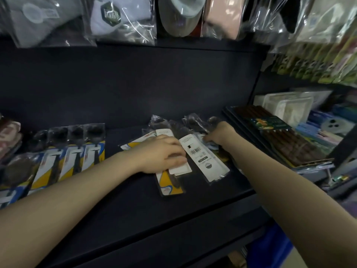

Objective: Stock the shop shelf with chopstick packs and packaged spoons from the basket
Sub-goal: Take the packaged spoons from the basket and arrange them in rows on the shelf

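A loose heap of packaged spoons lies in the middle of the dark shelf (pixel 135 209). One pack shows its white barcode back (pixel 202 157); another shows a yellow and white card (pixel 170 182). My left hand (pixel 162 153) lies on the heap, its fingers curled over the white cards. My right hand (pixel 220 133) reaches into the heap's far right side, with its fingers on the packs there. Several spoon packs (pixel 63 157) lie in a neat row at the left. Chopstick packs (pixel 276 138) are stacked at the right end of the shelf.
Bagged goods (pixel 119 18) hang from the rail above the shelf. White plastic boxes (pixel 289 105) and blue items sit on the neighbouring shelf at right. A blue crate (pixel 270 246) shows at bottom right below the shelf edge.
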A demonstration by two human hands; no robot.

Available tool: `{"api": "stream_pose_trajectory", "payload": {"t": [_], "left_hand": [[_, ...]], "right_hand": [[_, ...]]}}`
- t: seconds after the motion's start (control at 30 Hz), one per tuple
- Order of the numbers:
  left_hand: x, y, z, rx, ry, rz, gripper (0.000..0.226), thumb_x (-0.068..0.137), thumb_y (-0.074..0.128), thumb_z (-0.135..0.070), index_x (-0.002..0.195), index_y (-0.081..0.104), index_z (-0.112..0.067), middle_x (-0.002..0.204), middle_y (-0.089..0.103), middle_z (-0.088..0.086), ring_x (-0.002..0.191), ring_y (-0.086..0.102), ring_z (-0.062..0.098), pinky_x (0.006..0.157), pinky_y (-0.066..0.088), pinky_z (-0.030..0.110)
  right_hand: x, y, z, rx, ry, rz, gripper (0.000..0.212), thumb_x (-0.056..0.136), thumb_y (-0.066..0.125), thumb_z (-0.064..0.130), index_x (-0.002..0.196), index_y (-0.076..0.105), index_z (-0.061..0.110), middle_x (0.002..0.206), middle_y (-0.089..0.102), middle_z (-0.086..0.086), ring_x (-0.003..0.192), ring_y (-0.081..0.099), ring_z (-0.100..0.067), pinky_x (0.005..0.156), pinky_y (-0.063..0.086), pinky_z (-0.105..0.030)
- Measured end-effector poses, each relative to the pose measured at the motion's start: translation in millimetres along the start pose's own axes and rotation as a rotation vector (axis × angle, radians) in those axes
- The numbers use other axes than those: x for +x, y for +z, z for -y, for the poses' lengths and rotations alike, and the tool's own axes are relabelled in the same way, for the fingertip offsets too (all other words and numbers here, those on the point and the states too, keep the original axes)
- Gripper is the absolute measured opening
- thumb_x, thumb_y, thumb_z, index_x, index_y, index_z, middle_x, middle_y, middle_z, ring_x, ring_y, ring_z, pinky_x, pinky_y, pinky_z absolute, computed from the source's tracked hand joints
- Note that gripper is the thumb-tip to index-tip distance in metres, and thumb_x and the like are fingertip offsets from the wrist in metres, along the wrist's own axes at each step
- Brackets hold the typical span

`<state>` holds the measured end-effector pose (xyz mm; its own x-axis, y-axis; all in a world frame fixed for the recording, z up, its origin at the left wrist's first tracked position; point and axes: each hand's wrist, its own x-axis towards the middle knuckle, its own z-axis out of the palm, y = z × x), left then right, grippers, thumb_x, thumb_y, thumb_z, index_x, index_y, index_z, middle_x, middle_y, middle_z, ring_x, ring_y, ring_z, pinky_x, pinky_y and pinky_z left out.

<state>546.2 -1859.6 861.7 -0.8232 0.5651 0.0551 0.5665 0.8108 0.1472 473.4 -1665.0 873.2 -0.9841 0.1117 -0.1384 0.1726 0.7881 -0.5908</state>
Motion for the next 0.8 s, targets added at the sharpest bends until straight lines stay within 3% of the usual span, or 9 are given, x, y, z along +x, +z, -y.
{"api": "stream_pose_trajectory", "payload": {"t": [0.13, 0.23, 0.3, 0.4, 0.47, 0.53, 0.63, 0.7, 0.8], "left_hand": [[19.5, 0.5, -11.0, -0.010, 0.032, -0.131, 0.042, 0.093, 0.037, -0.046, 0.128, 0.048, -0.026, 0.134, 0.045, -0.004, 0.124, 0.039, 0.016, 0.104, 0.034, 0.034], [46.4, -2.5, -26.0, -0.042, 0.101, -0.093, 0.049, 0.094, 0.035, -0.044, 0.141, 0.032, -0.029, 0.145, 0.036, -0.003, 0.133, 0.030, 0.016, 0.110, 0.028, 0.034], [66.8, -0.8, -34.9, 0.023, 0.122, -0.003, 0.051, 0.095, 0.032, -0.047, 0.142, 0.028, -0.030, 0.151, 0.029, 0.000, 0.139, 0.023, 0.017, 0.114, 0.022, 0.035], [87.1, 10.4, -40.1, 0.122, 0.049, 0.128, 0.056, 0.092, 0.029, -0.054, 0.143, 0.025, -0.031, 0.156, 0.018, 0.002, 0.143, 0.014, 0.019, 0.116, 0.013, 0.034], [85.9, 14.4, -36.8, 0.163, 0.017, 0.120, 0.058, 0.091, 0.031, -0.056, 0.143, 0.025, -0.030, 0.156, 0.018, 0.003, 0.142, 0.017, 0.020, 0.115, 0.014, 0.032], [79.2, 13.9, -33.4, 0.189, -0.020, 0.099, 0.057, 0.092, 0.031, -0.054, 0.143, 0.026, -0.029, 0.155, 0.020, 0.002, 0.141, 0.019, 0.020, 0.113, 0.016, 0.032], [62.7, 10.3, -24.2, 0.155, -0.067, 0.085, 0.054, 0.092, 0.034, -0.052, 0.141, 0.029, -0.029, 0.154, 0.022, -0.001, 0.140, 0.021, 0.018, 0.112, 0.017, 0.029], [50.4, 8.5, -19.8, 0.110, -0.100, 0.093, 0.053, 0.093, 0.035, -0.050, 0.141, 0.030, -0.030, 0.155, 0.020, -0.004, 0.141, 0.018, 0.014, 0.112, 0.014, 0.025], [33.7, 3.7, -19.3, 0.087, -0.121, 0.018, 0.052, 0.095, 0.035, -0.046, 0.143, 0.026, -0.028, 0.155, 0.018, -0.006, 0.143, 0.011, 0.009, 0.112, 0.008, 0.020]], "right_hand": [[3.6, -19.0, -5.1, 0.284, 0.079, 0.051, 0.013, 0.081, 0.060, -0.001, 0.085, 0.048, -0.004, 0.066, 0.049, -0.014, 0.055, 0.049, -0.023, 0.049, 0.041, -0.029], [9.9, -33.6, -9.7, 0.473, 0.055, 0.092, 0.019, 0.082, 0.052, -0.004, 0.099, 0.045, -0.001, 0.071, 0.049, -0.016, 0.057, 0.053, -0.026, 0.048, 0.045, -0.032], [17.5, -39.5, -11.8, 0.476, 0.004, 0.087, 0.021, 0.081, 0.052, -0.003, 0.102, 0.049, -0.002, 0.073, 0.050, -0.017, 0.062, 0.055, -0.028, 0.052, 0.047, -0.035], [30.4, -41.9, -14.6, 0.419, -0.075, 0.038, 0.008, 0.077, 0.055, -0.001, 0.085, 0.056, -0.001, 0.079, 0.056, -0.021, 0.077, 0.060, -0.032, 0.067, 0.051, -0.044], [40.5, -35.9, -15.1, 0.346, -0.110, 0.023, 0.002, 0.077, 0.055, 0.000, 0.079, 0.055, 0.001, 0.082, 0.055, -0.020, 0.079, 0.058, -0.031, 0.067, 0.047, -0.039], [52.2, -29.0, -16.6, 0.187, -0.144, 0.014, 0.011, 0.082, 0.054, 0.002, 0.092, 0.057, -0.002, 0.089, 0.056, -0.020, 0.085, 0.057, -0.029, 0.068, 0.041, -0.033], [63.8, -12.6, -18.0, 0.003, -0.134, -0.010, 0.038, 0.088, 0.053, 0.006, 0.123, 0.045, -0.005, 0.122, 0.055, -0.023, 0.113, 0.054, -0.036, 0.081, 0.042, -0.035], [63.8, -0.8, -18.7, -0.048, -0.125, -0.034, 0.045, 0.089, 0.053, 0.010, 0.130, 0.037, -0.002, 0.136, 0.045, -0.024, 0.127, 0.043, -0.039, 0.099, 0.039, -0.039], [59.5, 8.1, -15.1, -0.128, -0.140, -0.030, 0.065, 0.088, 0.059, 0.028, 0.139, 0.029, 0.001, 0.148, 0.025, -0.023, 0.136, 0.025, -0.039, 0.111, 0.025, -0.045]]}}
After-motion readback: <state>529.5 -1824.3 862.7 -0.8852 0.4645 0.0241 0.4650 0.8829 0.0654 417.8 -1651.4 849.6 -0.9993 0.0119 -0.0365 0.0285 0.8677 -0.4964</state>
